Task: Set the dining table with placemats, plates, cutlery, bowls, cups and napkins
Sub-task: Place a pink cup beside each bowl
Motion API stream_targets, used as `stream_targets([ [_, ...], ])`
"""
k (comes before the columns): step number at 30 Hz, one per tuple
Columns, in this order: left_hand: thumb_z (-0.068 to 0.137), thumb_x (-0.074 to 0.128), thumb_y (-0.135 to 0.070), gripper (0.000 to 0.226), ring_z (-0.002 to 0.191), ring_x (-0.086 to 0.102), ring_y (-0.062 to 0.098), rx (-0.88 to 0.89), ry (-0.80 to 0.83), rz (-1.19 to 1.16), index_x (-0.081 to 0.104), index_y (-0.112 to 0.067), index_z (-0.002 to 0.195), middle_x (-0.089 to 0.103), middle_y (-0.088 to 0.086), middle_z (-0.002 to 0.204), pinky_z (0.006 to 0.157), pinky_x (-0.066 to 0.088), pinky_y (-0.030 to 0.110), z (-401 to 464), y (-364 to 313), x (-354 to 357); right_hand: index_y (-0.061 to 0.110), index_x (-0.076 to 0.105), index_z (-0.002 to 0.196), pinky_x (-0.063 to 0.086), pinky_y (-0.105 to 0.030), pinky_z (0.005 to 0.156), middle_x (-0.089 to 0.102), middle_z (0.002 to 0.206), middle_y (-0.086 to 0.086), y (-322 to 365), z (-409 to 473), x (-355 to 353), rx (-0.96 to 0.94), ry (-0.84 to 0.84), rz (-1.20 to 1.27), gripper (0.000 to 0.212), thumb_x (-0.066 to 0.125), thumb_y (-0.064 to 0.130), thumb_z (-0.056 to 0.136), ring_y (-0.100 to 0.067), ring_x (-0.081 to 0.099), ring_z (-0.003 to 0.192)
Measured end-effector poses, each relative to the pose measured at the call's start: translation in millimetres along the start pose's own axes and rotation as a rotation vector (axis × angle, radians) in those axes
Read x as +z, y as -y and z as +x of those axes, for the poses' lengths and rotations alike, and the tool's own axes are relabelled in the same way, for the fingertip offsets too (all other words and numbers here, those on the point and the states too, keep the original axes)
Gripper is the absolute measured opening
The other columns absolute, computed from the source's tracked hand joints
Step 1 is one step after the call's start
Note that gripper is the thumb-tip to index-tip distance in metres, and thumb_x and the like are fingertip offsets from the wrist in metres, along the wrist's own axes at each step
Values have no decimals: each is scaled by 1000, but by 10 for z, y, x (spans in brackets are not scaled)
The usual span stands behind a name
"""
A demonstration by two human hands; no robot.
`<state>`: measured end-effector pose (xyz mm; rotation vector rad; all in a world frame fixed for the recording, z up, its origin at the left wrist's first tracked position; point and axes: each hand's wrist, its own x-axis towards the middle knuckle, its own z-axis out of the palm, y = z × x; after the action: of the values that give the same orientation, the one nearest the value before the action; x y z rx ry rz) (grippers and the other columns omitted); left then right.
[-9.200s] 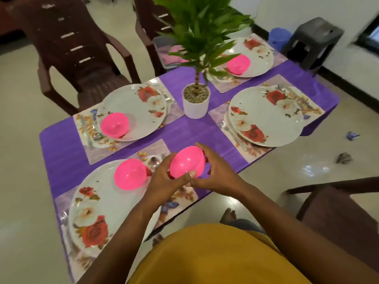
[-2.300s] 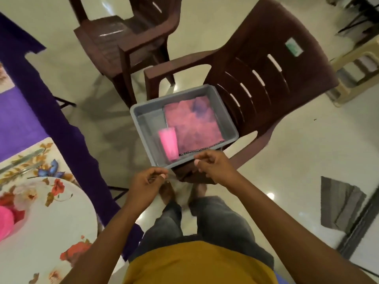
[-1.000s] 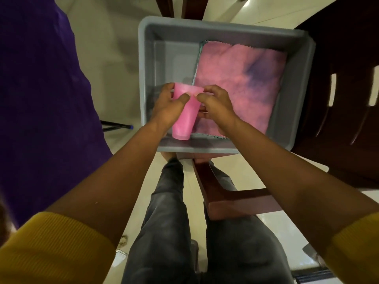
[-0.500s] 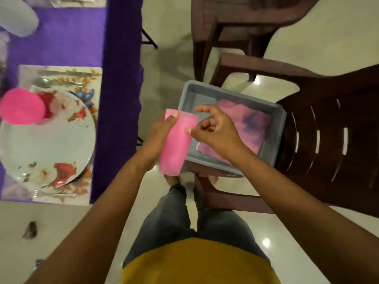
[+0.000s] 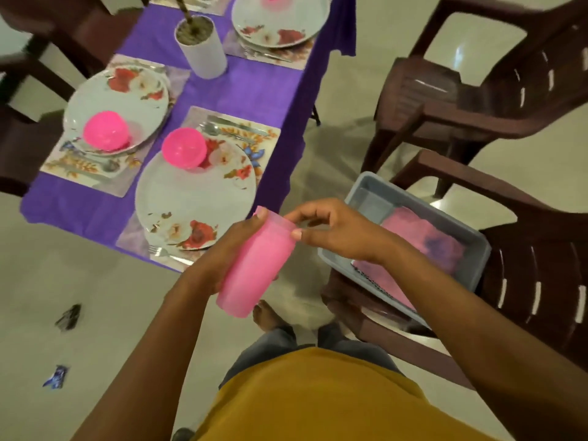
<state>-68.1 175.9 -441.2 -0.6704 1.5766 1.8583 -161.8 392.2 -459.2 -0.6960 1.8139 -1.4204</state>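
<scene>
Head view:
- Left hand (image 5: 232, 249): wrapped around the side of a pink cup (image 5: 257, 265), thumb tip at the rim. The cup may be several nested together; cannot tell.
- Right hand (image 5: 337, 232): thumb and forefinger pinch the cup's rim from the 3 o'clock side; remaining fingers curled.
- Cup: held in the air between both hands at picture centre, tilted, mouth toward 12 o'clock, base toward 7 o'clock, over the floor just beside the table's near corner.
- Table (image 5: 254, 90), 11 o'clock, purple cloth: three place settings visible, each a flowered plate on a placemat. Nearest plate (image 5: 191, 198) carries a pink bowl (image 5: 184, 148) at its far edge; fork (image 5: 168, 253) at its near edge.
- White plant pot (image 5: 203, 49) at 12 o'clock on the table.
- Grey tub (image 5: 477, 259), 3 o'clock, resting on a brown chair (image 5: 541, 281); pink cloth (image 5: 423, 246) inside.
- Second brown chair (image 5: 461, 90) at 1 o'clock.
</scene>
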Motion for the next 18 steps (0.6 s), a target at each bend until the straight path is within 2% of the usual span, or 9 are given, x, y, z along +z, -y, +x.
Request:
stream_targets([
  [2, 75, 70, -78, 91, 94, 69, 44, -11, -5, -26, 61, -9, 133, 68, 32, 119, 86, 56, 52, -130, 81, -207, 1, 68, 125, 56, -38, 94, 74, 113, -16, 103, 138, 187, -2, 118, 54, 26, 63, 10, 101, -26, 71, 104],
  [5, 77, 68, -75, 87, 92, 71, 43, -12, -21, -50, 60, -9, 133, 70, 32, 117, 91, 55, 57, -304, 158, -486, 2, 69, 122, 54, -39, 88, 72, 107, -23, 231, 333, 479, -13, 188, 45, 26, 60, 13, 99, -22, 68, 95],
  [8, 61, 80, -82, 102, 91, 73, 42, -5, -30, -49, 59, -13, 133, 73, 29, 112, 84, 59, 53, -435, 199, -751, 10, 70, 118, 56, -45, 89, 73, 106, -19, 317, 517, 738, -27, 189, 16, 23, 60, 16, 98, -25, 70, 96],
  [9, 62, 80, -79, 101, 90, 73, 41, -3, -40, -71, 57, -13, 134, 73, 29, 112, 79, 62, 50, -472, 206, -849, 9, 71, 118, 56, -48, 90, 73, 106, -18, 336, 592, 828, -30, 185, 4, 24, 60, 17, 98, -28, 70, 97],
  [11, 77, 75, -71, 86, 87, 74, 39, 9, -48, -126, 55, -11, 135, 73, 29, 112, 72, 64, 46, -527, 200, -1012, 4, 71, 118, 56, -51, 89, 73, 107, -19, 375, 736, 989, -22, 162, 2, 27, 61, 17, 97, -34, 69, 99],
  [14, 86, 61, -63, 64, 79, 73, 34, 21, -20, -159, 64, -10, 121, 74, 26, 104, 68, 62, 42, -585, 179, -1206, 1, 71, 118, 55, -42, 88, 75, 107, -15, 430, 929, 1162, 2, 132, 11, 26, 62, 12, 97, -26, 71, 98],
  [16, 86, 55, -61, 61, 75, 73, 32, 25, -14, -182, 67, -8, 115, 74, 24, 98, 64, 62, 39, -607, 180, -1353, 6, 73, 117, 56, -44, 90, 76, 108, -14, 473, 1049, 1264, 19, 122, 24, 22, 62, 8, 97, -29, 72, 99],
  [18, 86, 56, -61, 65, 75, 73, 32, 25, -30, -195, 64, -7, 121, 75, 23, 98, 63, 63, 37, -600, 192, -1470, 16, 74, 112, 56, -45, 92, 77, 106, -11, 519, 1142, 1330, 31, 120, 32, 21, 63, 8, 96, -31, 72, 99],
])
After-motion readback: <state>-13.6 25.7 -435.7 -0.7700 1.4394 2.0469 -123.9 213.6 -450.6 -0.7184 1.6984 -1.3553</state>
